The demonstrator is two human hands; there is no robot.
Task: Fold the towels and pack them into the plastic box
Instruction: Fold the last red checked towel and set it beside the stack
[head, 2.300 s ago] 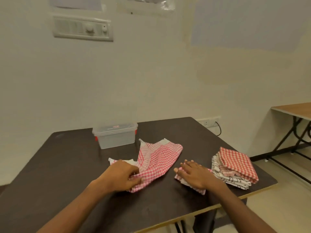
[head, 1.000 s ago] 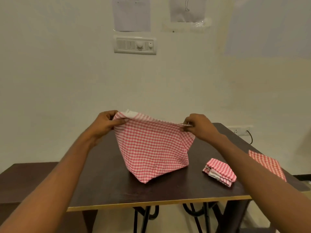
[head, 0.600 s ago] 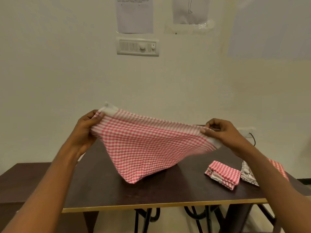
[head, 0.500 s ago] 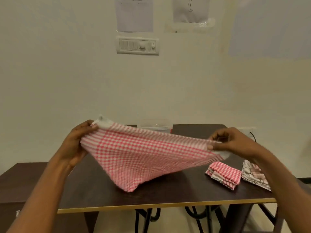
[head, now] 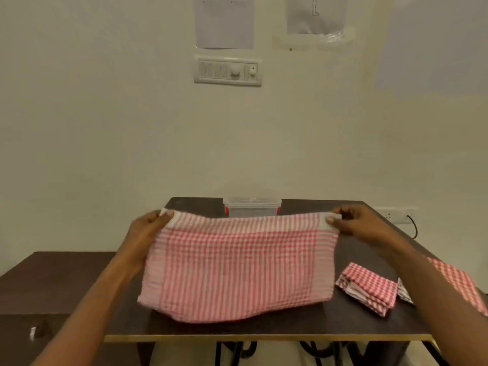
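The left hand (head: 148,233) and the right hand (head: 361,225) each pinch a top corner of the red checked towel (head: 237,265), holding it stretched over the counter (head: 264,330), where its lower edge seems to rest. It looks light, soft and floppy, so the corners give the best hold. The plastic box (head: 252,207) stands behind it

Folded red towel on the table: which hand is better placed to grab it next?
Right, probably. The folded towel lies to the right, just below the right hand; the left hand is across the spread towel. Both hands pinch that towel's top corners, so either must let go first.
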